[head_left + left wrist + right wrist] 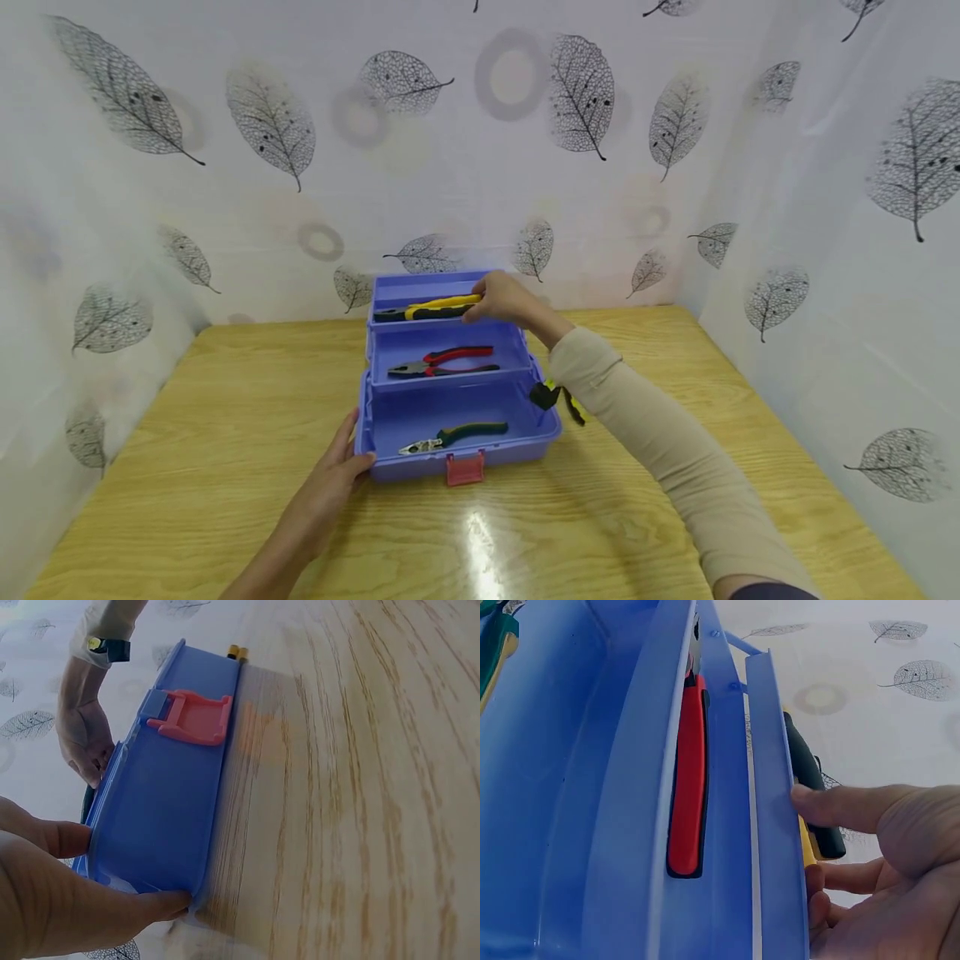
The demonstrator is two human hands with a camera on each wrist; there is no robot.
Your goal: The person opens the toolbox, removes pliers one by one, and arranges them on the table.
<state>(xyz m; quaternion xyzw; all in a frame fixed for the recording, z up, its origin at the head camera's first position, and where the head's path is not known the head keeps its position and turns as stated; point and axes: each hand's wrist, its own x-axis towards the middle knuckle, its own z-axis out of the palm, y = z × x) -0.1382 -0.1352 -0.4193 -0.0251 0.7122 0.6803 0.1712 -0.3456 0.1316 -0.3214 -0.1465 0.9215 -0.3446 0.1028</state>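
A blue toolbox (517, 451) stands open on the wooden table, its trays stepped upward to the back. My left hand (330, 479) grips its left front corner, thumb on the rim and fingers along the side. At the top tray, my right hand (508, 302) holds yellow-and-black pliers (452, 302) by the handle ends, their jaws toward the left. The right wrist view shows the thumb against a dark handle (808, 761), beside the tray's edge. Red-and-black pliers (467, 351) lie in the middle tray. Green-handled pliers (472, 430) lie in the bottom compartment.
A pink latch (465, 470) hangs on the box's front. Beside the box's right wall is a black-and-yellow tool (545, 394), partly covered by the right sleeve. A leaf-printed white curtain (450, 183) closes off the back and both sides of the table (247, 392).
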